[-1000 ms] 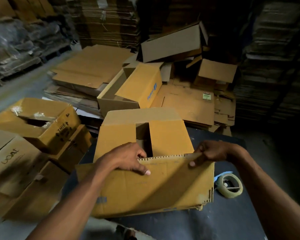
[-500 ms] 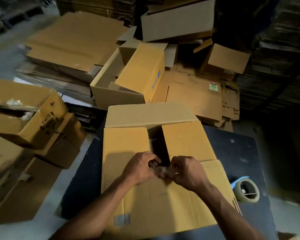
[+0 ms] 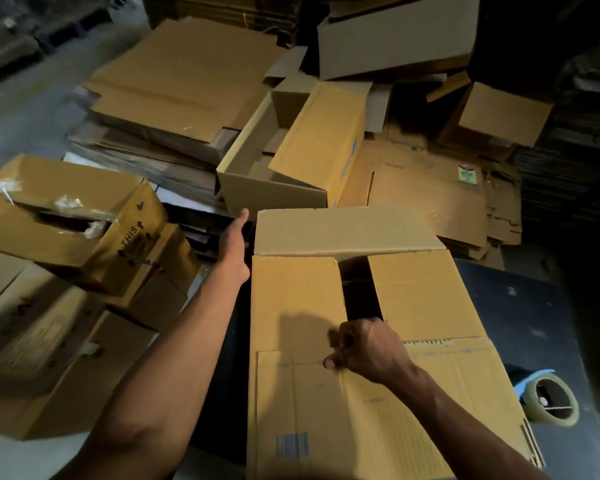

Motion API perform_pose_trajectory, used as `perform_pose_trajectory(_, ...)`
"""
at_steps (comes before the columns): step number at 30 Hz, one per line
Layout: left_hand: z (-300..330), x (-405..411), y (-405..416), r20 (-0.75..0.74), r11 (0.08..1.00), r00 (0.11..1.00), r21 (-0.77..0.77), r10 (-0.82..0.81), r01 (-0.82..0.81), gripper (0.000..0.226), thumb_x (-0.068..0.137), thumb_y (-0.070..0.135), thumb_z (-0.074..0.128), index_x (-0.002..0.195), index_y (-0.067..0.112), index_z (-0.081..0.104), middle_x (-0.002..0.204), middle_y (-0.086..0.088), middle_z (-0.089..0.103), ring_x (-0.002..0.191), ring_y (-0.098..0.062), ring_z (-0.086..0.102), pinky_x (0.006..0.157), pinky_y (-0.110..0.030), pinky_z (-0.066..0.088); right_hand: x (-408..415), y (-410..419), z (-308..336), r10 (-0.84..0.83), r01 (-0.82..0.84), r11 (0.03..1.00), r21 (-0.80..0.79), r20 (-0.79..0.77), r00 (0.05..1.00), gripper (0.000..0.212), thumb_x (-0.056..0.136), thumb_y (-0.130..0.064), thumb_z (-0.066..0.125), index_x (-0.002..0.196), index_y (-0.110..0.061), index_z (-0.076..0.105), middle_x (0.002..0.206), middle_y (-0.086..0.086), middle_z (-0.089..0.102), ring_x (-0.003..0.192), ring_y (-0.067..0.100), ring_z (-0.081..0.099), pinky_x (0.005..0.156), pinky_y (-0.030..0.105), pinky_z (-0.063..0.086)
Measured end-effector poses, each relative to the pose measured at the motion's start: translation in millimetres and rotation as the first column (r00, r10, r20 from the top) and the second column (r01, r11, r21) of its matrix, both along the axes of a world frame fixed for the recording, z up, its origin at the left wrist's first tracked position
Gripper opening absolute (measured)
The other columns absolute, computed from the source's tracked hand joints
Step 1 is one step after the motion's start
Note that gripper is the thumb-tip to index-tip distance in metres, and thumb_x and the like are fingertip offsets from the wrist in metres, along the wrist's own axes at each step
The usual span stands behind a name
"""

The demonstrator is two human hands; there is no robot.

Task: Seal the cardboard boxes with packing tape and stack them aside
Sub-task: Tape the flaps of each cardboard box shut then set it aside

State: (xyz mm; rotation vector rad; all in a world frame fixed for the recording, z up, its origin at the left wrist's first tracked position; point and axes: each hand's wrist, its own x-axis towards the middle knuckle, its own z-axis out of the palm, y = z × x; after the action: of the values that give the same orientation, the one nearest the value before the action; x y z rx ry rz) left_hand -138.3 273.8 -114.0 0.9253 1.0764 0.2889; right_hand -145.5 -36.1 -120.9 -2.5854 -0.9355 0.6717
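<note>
I take the tan cardboard box [image 3: 378, 341] on the dark blue table [image 3: 534, 323] as my landmark. Its far flap [image 3: 343, 230] stands raised at the back edge; the two inner flaps lie flat with a dark gap between them, and the near flap [image 3: 395, 393] is folded down over them. To its right the table is bare apart from the roll of clear packing tape [image 3: 548, 400], just off the near right corner. To its left, tumbled brown cartons [image 3: 66, 220] crowd close; behind it lies a heap of flattened cardboard [image 3: 187, 81].

Half a second ago both hands met at the box's centre seam. Now my left hand [image 3: 234, 244] has reached out along the box's left side toward the far flap's corner, fingers straight and together. My right hand [image 3: 364, 348] rests at the near flap's edge, fingers curled, thumb pressed on the cardboard; I cannot tell whether it pinches anything.
</note>
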Motion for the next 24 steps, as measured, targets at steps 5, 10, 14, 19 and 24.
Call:
perform_pose_trajectory(5,14.4,-6.2,11.4,0.181,0.985,0.981,-0.170,0.068,-0.036,0.099,0.079,0.086,0.053,0.154,0.023,0.042,0.138,-0.021,0.063,0.137,-0.036,0.048,0.118,-0.063,0.025,-7.3,1.8,5.3,-0.010,0.009,1.000,0.025,0.067,0.998,0.041,0.070,-0.066,0.082,0.078,-0.032,0.061,0.078,-0.012,0.066,0.068,0.004,0.061,0.055,0.026,0.050)
perform_pose_trajectory(10,47.1,-28.7,-1.3,0.227,0.997,0.971,0.034,-0.073,0.067,0.091,0.083,0.094,0.024,0.139,0.033,0.062,0.152,-0.017,0.052,0.150,-0.033,0.033,0.120,-0.068,0.001,-19.3,-4.2,2.5,-0.005,-0.019,0.996,0.090,0.259,0.966,0.035,0.078,-0.060,0.079,0.087,-0.028,0.067,0.085,-0.011,0.063,0.067,0.010,0.057,0.052,0.024,0.042)
perform_pose_trajectory(14,52.5,-61.1,-27.3,0.235,0.944,0.946,0.293,-0.224,0.150,0.092,0.085,0.090,0.018,0.117,0.026,0.075,0.127,0.001,0.072,0.127,-0.016,0.058,0.111,-0.051,0.021,-31.4,-12.0,-9.6,-0.038,-0.013,0.991,0.130,0.385,0.922,0.039,0.077,-0.065,0.078,0.085,-0.030,0.064,0.079,-0.013,0.058,0.055,0.010,0.055,0.044,0.030,0.050)
perform_pose_trajectory(19,32.0,-112.9,-65.4,0.021,0.681,0.911,0.672,-0.412,0.292,0.055,0.086,0.079,0.045,0.092,0.038,0.082,0.117,0.020,0.074,0.105,0.011,0.063,0.089,-0.026,0.042,-43.7,-16.6,-14.9,-0.063,-0.013,0.988,0.152,0.488,0.870,0.041,0.078,-0.061,0.080,0.080,-0.029,0.055,0.075,-0.011,0.053,0.049,0.015,0.053,0.035,0.029,0.043)
perform_pose_trajectory(24,-11.5,-157.1,-102.1,-0.569,0.063,0.698,0.754,-0.434,0.654,0.077,0.084,0.090,0.032,0.137,0.042,0.060,0.167,0.009,0.028,0.156,-0.014,0.019,0.124,-0.060,0.022,-53.1,-20.1,-18.6,-0.091,-0.008,0.983,0.182,0.528,0.845,0.040,0.081,-0.053,0.082,0.084,-0.026,0.053,0.082,-0.009,0.051,0.064,0.016,0.052,0.039,0.031,0.044)
